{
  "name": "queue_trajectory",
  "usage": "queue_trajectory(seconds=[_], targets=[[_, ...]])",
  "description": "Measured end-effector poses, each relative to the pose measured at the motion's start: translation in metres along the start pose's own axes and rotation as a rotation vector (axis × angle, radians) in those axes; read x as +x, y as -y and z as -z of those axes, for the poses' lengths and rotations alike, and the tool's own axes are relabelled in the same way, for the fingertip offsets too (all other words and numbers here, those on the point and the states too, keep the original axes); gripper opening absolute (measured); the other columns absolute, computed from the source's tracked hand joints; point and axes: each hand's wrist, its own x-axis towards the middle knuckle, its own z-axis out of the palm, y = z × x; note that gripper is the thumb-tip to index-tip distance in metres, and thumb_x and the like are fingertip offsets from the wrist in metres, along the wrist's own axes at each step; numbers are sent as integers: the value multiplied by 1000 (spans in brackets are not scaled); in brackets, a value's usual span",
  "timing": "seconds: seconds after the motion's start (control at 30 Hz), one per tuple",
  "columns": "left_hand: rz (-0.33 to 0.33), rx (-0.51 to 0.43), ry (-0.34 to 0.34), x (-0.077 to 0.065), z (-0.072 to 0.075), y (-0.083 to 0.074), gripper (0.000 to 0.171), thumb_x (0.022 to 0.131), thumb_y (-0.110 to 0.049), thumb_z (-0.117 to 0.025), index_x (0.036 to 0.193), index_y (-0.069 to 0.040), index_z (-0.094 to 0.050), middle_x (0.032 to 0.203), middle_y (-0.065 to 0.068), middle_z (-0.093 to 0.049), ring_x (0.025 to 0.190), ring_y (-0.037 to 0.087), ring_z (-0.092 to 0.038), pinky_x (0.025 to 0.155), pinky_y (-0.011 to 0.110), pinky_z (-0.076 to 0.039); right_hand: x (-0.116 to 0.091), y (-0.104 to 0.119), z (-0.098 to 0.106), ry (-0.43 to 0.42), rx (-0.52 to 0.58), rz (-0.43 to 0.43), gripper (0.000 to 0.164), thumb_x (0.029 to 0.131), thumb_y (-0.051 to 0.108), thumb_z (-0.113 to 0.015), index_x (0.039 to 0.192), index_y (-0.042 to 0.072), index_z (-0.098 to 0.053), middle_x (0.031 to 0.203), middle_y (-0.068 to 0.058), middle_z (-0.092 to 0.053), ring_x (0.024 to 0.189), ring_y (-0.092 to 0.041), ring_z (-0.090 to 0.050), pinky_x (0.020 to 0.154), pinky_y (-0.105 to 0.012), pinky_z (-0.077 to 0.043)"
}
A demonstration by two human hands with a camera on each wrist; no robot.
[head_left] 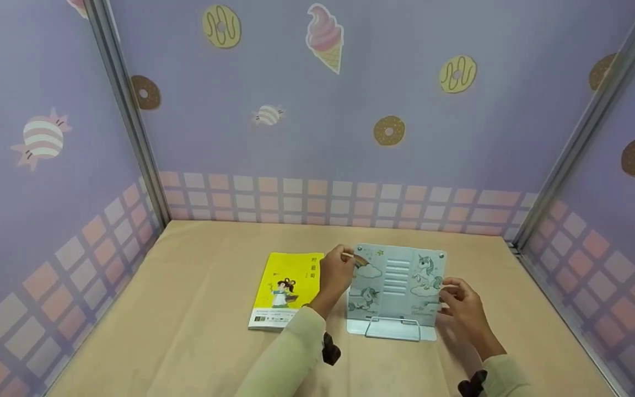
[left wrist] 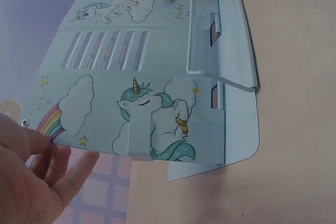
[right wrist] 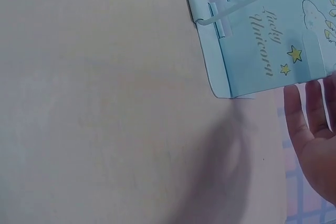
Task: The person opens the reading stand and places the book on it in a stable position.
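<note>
A pale blue book stand printed with unicorns, clouds and a rainbow stands upright on its base, its panel leaning back. A wire bracket crosses the bottom front. My left hand pinches the panel's upper left edge, thumb on the printed face and fingers behind, as the left wrist view shows. On the opposite side my right hand holds the right edge with its fingertips, beside a small side clip. The right thumb is out of the right wrist view.
A yellow book with a cartoon figure on its cover lies flat left of the stand, partly covered by my left forearm. The beige-covered table is bounded by patterned walls and metal posts.
</note>
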Motion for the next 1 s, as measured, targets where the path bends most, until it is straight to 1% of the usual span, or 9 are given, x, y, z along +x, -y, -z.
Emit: queue_trajectory(seconds=[0.23, 0.37, 0.5, 0.6, 0.67, 0.73, 0.83, 0.9, 1.0], targets=[[-31, -34, -80, 0, -10, -8, 17, 98, -12, -62, 112, -12, -72, 96, 3, -77, 78, 12, -65, 69, 26, -53, -1, -3, 7, 2, 47, -13, 24, 102, 7, -56, 126, 9, -53, 112, -12, -62, 98, -20, -66, 84, -40, -60], [-57, -23, -128, -1, -15, -12, 17, 98, -10, -62, 112, -10, -72, 96, 3, -79, 81, 12, -69, 72, 28, -55, -4, -5, 10, 29, 94, -10, 23, 100, 8, -62, 122, 7, -55, 106, -7, -64, 96, -19, -67, 81, -37, -60], [-84, -45, -134, -3, -18, -16, 18, 98, -14, -63, 113, -10, -73, 92, 2, -78, 81, 12, -70, 76, 31, -56, -8, -5, 15, 73, 169, -5, 24, 98, 9, -66, 118, 3, -55, 102, -2, -64, 95, -17, -67, 78, -35, -60], [-115, -61, -120, -3, -22, -18, 21, 98, -19, -64, 114, -9, -73, 92, 1, -76, 83, 11, -67, 80, 32, -56, -11, -5, 19, 109, 249, -6, 23, 96, 7, -68, 115, 2, -57, 100, -2, -64, 93, -18, -68, 77, -35, -60], [-131, -62, -99, -2, -24, -20, 24, 98, -22, -64, 115, -8, -72, 95, 3, -73, 87, 14, -64, 82, 33, -54, -12, -5, 20, 146, 289, -8, 20, 94, 5, -69, 112, 3, -59, 100, -2, -64, 93, -19, -68, 78, -36, -61], [-129, -67, -70, -1, -26, -23, 33, 97, -26, -65, 123, -5, -69, 103, 7, -69, 95, 17, -62, 87, 36, -53, -13, -5, 19, 205, 300, -2, 18, 94, 6, -70, 109, 6, -61, 102, -2, -66, 96, -21, -69, 81, -39, -61], [-98, -69, -31, 2, -29, -27, 51, 96, -33, -66, 135, -1, -59, 120, 16, -63, 111, 26, -60, 97, 43, -51, -15, -4, 16, 321, 301, 13, 15, 95, 9, -70, 109, 9, -64, 108, -2, -68, 103, -24, -71, 87, -43, -60], [-67, -75, -22, 5, -32, -30, 62, 94, -36, -68, 142, 1, -53, 130, 20, -58, 119, 30, -58, 103, 46, -49, -16, -4, 13, 399, 302, 24, 14, 96, 9, -68, 109, 11, -65, 112, -2, -70, 106, -25, -71, 89, -44, -60], [-34, -93, -6, 8, -37, -34, 68, 92, -38, -69, 144, 1, -49, 137, 22, -52, 125, 33, -55, 106, 47, -47, -19, -4, 9, 491, 331, 22, 18, 97, 6, -66, 112, 14, -68, 113, -1, -71, 107, -24, -71, 89, -44, -59]])
